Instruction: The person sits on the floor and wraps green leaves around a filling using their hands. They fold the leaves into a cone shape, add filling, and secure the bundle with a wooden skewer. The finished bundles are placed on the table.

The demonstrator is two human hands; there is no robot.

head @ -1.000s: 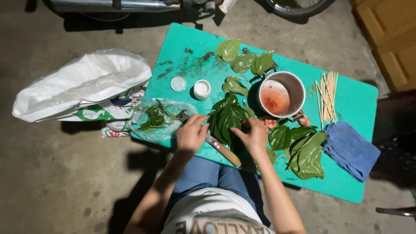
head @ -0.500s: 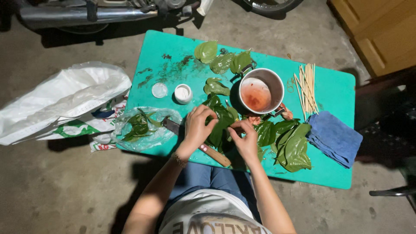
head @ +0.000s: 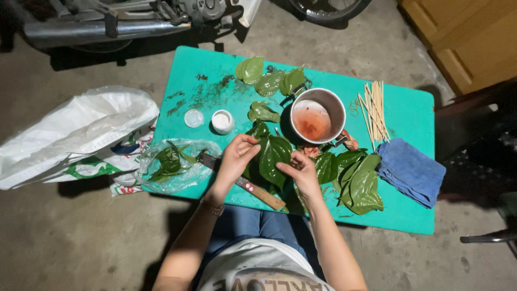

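Since a second ago both hands have stayed on the same big leaf [head: 273, 153] at the near middle of the green table [head: 409, 116], but the grip has shifted: the left hand [head: 235, 160] now pinches the leaf's upper left edge between thumb and curled fingers, and the right hand [head: 299, 168] pinches its lower right edge, so the leaf is held stretched between them rather than lying loose; it looks like the work is at the stage of shaping this one leaf. A knife [head: 249, 186] lies just under the left hand, its wooden handle running to the near edge. Far of the hands stands the pot [head: 318, 115], with more leaves [head: 360, 180] just right of the right hand, then sticks [head: 374, 108] and a blue cloth [head: 410, 171] near the right edge. A bag of leaves [head: 171, 164] overhangs the left edge. Two small cups [head: 222, 121] sit far left of the hands. Bare tabletop lies mostly at the far left; close around the hands there is little open room.
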